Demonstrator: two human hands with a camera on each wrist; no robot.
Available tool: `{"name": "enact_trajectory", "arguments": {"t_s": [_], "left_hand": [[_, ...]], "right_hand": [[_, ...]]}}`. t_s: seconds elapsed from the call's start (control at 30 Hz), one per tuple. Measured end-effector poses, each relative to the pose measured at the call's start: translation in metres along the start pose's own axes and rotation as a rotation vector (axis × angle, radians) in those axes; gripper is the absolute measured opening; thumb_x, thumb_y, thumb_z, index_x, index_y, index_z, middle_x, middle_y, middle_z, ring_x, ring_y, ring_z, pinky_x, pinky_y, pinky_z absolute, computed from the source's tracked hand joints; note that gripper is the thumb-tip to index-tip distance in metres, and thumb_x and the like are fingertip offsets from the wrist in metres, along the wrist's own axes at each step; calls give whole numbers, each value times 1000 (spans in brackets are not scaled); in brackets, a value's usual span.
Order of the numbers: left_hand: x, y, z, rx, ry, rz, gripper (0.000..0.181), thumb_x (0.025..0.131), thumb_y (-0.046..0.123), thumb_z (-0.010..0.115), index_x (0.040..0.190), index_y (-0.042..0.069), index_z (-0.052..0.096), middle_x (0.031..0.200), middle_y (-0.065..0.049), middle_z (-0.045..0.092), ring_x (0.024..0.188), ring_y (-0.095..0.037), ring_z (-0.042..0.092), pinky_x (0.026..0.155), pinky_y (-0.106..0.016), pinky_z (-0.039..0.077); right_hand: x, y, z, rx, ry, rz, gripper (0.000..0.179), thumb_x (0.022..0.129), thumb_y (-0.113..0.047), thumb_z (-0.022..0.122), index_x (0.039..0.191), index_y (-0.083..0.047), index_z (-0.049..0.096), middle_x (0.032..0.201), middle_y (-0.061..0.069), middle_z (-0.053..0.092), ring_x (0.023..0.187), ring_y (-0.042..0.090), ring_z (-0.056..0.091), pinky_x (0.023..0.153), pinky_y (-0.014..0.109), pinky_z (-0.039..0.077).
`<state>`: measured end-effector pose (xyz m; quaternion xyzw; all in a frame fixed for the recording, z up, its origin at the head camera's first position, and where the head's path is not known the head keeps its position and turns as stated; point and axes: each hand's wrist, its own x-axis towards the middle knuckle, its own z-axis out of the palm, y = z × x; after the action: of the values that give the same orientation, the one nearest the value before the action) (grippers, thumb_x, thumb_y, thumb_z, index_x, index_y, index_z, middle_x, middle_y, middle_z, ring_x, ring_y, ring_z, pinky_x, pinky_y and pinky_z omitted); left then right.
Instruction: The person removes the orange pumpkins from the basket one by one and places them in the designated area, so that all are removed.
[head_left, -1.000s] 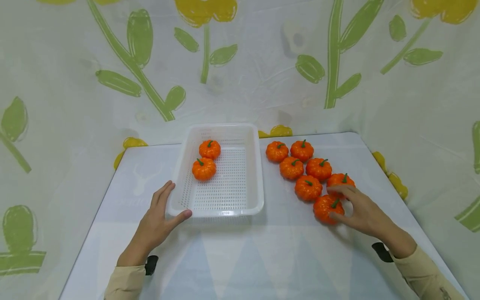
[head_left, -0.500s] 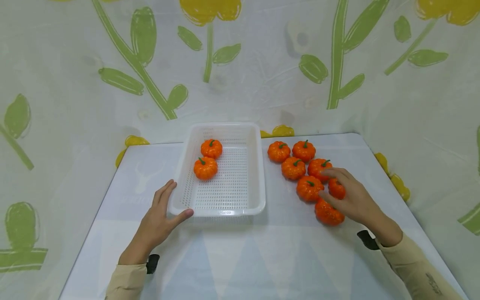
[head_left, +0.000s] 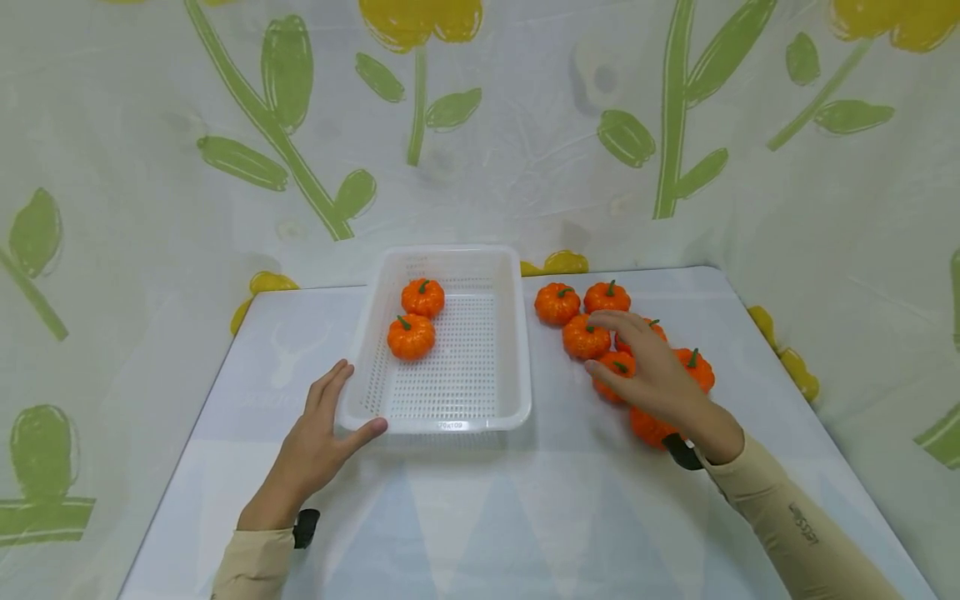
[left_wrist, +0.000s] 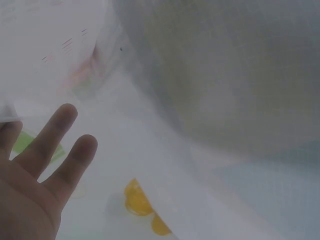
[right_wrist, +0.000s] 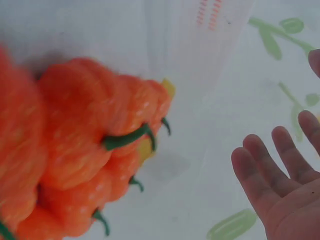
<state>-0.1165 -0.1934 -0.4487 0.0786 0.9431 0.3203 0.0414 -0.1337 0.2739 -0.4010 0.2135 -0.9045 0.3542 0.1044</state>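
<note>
A white perforated plastic basket (head_left: 467, 367) holds two small orange pumpkins with green stems, one (head_left: 422, 298) behind the other (head_left: 411, 337), at its left side. My left hand (head_left: 311, 446) rests at the basket's front-left corner, fingers along the side and thumb at the front rim. Over the cluster of pumpkins right of the basket hovers my right hand (head_left: 660, 375), fingers spread and nothing held. It partly covers several of them; the pumpkin (head_left: 586, 337) lies just by its fingertips. In the right wrist view, the pumpkins (right_wrist: 75, 125) sit apart from the straight fingers (right_wrist: 255, 175).
The basket and pumpkins stand on a table with a pale cloth (head_left: 480, 517). Close behind the table hangs a white curtain (head_left: 510, 192) printed with green leaves and yellow flowers. A stretch of cloth lies between the basket and the pumpkin cluster.
My right hand has moved left and away from me across the cluster, from the nearest pumpkins towards the middle ones. The left hand, the basket and the pumpkins look unmoved.
</note>
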Motion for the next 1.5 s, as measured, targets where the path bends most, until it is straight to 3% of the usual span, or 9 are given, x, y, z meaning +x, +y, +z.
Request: {"name": "enact_trajectory", "arguments": {"t_s": [0.33,0.6,0.8,1.13,1.5], "left_hand": [[1,-2,3,5,-3,8,103,89,60,70,165,26,9,169,0,7,141,-47,36,105,-72,35],[0,0,0,20,-1,-1,105,88,63,69,165,23,10,169,-4,9,141,-47,36,106,-71,35],[-1,0,0,16,-2,-16,105,87,65,69,165,24,10,169,-3,9,141,-47,36,107,-71,34],[-2,2,-1,8,-4,-27,106,87,67,67,165,23,10,169,-5,9,142,-48,33,106,-73,33],[0,-1,1,1,-1,-11,103,89,61,70,165,25,10,169,-2,9,141,-48,36,105,-73,34]], "right_hand": [[39,-27,21,56,-7,-65,60,92,-28,76,145,-17,51,148,-4,49,141,19,40,113,50,39],[68,-52,43,130,21,-172,60,91,-23,77,144,-13,52,146,-3,51,134,16,46,109,45,44],[90,-76,61,127,2,-221,59,92,-23,76,143,-9,52,144,3,53,128,24,51,102,46,50],[134,-104,89,199,2,-193,61,92,-21,76,145,-11,50,145,3,51,127,18,52,104,34,48],[172,-101,124,291,19,-69,73,89,-20,77,153,-11,41,152,4,45,132,21,48,103,29,46]]}}
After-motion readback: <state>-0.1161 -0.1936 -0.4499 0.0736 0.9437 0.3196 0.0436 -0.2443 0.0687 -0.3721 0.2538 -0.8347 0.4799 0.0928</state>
